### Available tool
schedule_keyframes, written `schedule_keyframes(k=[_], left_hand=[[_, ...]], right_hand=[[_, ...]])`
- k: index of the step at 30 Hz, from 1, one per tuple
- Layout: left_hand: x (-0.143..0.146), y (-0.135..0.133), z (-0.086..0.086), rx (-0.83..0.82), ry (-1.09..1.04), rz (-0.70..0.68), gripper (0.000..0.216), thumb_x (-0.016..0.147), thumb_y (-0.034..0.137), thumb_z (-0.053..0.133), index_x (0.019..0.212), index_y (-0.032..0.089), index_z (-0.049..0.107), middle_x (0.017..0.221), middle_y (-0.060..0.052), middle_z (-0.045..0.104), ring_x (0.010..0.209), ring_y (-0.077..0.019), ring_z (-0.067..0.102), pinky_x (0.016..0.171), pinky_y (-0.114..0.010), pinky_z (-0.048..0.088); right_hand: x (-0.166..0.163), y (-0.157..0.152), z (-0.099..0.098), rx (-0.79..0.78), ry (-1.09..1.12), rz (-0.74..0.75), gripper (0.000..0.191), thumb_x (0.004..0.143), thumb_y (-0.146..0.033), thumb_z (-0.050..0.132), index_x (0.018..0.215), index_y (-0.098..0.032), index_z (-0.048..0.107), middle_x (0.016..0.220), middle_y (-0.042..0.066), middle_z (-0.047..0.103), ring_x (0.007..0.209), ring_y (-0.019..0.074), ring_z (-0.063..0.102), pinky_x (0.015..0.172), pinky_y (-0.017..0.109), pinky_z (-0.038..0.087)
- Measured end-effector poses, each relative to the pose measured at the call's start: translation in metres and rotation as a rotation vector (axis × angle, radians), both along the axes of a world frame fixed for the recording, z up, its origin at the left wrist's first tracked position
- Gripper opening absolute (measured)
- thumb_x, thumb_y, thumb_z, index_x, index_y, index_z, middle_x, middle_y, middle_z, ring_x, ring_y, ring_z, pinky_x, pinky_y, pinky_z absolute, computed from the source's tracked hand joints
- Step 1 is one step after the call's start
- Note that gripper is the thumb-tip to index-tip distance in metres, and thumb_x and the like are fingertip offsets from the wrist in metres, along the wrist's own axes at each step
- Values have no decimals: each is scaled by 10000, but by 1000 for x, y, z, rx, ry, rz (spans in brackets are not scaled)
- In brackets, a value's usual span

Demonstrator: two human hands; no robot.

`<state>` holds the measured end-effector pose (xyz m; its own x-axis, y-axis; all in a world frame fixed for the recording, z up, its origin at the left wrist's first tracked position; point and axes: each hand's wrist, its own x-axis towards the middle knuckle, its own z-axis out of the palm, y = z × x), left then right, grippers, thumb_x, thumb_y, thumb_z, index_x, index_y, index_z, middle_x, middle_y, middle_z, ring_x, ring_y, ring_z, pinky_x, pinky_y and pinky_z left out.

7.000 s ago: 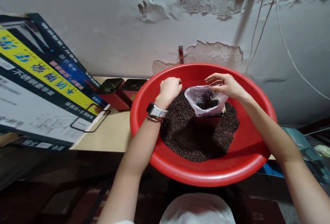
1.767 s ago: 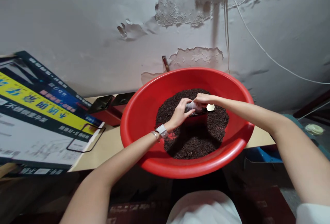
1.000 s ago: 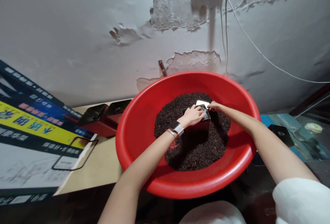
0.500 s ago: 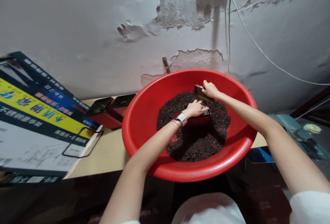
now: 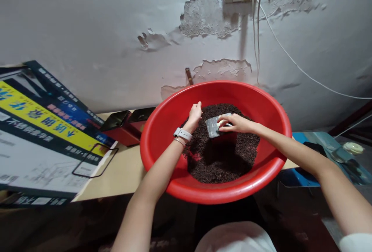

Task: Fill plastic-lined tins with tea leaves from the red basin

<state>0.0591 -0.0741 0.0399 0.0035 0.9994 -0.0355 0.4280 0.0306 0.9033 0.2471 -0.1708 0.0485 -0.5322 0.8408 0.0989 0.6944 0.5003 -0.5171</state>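
Note:
Dark, dry loose leaves (image 5: 209,170) that look like tea lie in a wide red plastic basin (image 5: 226,196). A dark red tin (image 5: 229,142), partly in shadow, stands among them near the middle. A shiny grey lid (image 5: 213,128) lies tilted over its top, and my right hand (image 5: 236,123) grips it from the right with bent fingers. A small pale patch shows under those fingertips. Left of the tin, my left hand (image 5: 195,113) hovers above the leaves, apart from the tin, its fingers curled closed. Whatever it holds, if anything, is hidden.
Two more red tins with dark tops, the nearer tin (image 5: 122,130) and the farther tin (image 5: 141,118), stand left of the basin on a pale board (image 5: 122,174). A printed carton (image 5: 49,136) is at far left. Behind are a peeling wall (image 5: 162,8) and hanging cables (image 5: 257,35).
My left hand has left the tin and moved left, closing its fingers. My right hand has brought the lid down from behind onto the tin's top.

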Motion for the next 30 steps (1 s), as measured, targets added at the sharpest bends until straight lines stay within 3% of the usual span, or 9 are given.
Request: schedule_keyframes(k=[4, 8, 13, 17, 20, 23, 26, 28, 30], left_hand=[[-5, -3, -17, -107, 20, -145, 455, 997, 512, 319, 1175, 167, 554, 1330, -138, 599, 1119, -254, 614, 691, -285, 480], [6, -10, -24, -42, 130, -349, 434, 949, 560, 440, 1065, 170, 591, 1255, -119, 639, 1082, -255, 603, 758, -308, 486], [10, -8, -30, 4, 209, -291, 356, 967, 453, 462, 1066, 135, 588, 1167, -136, 671, 1076, -240, 607, 834, -294, 477], [8, -9, -35, -18, 247, -259, 359, 967, 425, 476, 1102, 113, 591, 1162, -167, 677, 1107, -262, 610, 917, -337, 468], [5, -4, -18, 147, 234, -169, 366, 977, 395, 462, 1175, 104, 563, 1267, -202, 631, 1181, -267, 583, 1026, -372, 423], [3, 11, 21, 472, 183, -113, 369, 976, 384, 459, 1234, 131, 533, 1327, -177, 595, 1239, -256, 546, 1087, -392, 384], [10, 26, 58, 726, 174, -148, 381, 970, 400, 473, 1256, 156, 535, 1323, -136, 587, 1271, -265, 511, 1109, -425, 350], [22, 27, 64, 810, 212, -157, 394, 977, 401, 456, 1275, 156, 536, 1341, -126, 572, 1304, -275, 480, 1124, -435, 320], [36, 22, 49, 747, 334, -180, 397, 995, 383, 398, 1277, 151, 553, 1347, -137, 576, 1304, -281, 485, 1119, -429, 325]], right_hand=[[-7, 0, -5, 34, -16, 26, 231, 994, -312, 447, 1050, -165, 617, 934, 63, 733, 874, 175, 675, 858, 292, 465], [-4, 8, -18, 243, -202, 14, 161, 929, -217, 541, 1031, -146, 644, 1154, 135, 669, 1077, 239, 606, 959, 366, 432], [-10, 7, -33, 393, -408, -107, 302, 977, -291, 468, 1210, -157, 604, 1346, 162, 566, 1225, 303, 496, 1022, 452, 383], [-13, 10, -32, 364, -450, -157, 314, 987, -303, 440, 1206, -148, 603, 1320, 165, 565, 1208, 311, 493, 973, 448, 412], [-3, 18, -13, 347, -374, -211, 315, 989, -323, 443, 1177, -137, 615, 1289, 162, 580, 1207, 295, 498, 984, 432, 416], [10, 29, 27, 494, -234, -322, 371, 1009, -309, 365, 1232, -112, 587, 1359, 176, 544, 1314, 282, 438, 1094, 434, 343], [12, 41, 65, 645, -129, -396, 427, 1014, -295, 307, 1329, -106, 526, 1456, 166, 471, 1415, 279, 345, 1177, 461, 240], [6, 49, 70, 677, -95, -428, 457, 1018, -286, 271, 1390, -113, 472, 1496, 149, 437, 1454, 278, 294, 1193, 483, 209], [-3, 56, 51, 591, -123, -451, 473, 1023, -271, 239, 1420, -111, 439, 1511, 151, 427, 1472, 279, 267, 1194, 496, 202]])
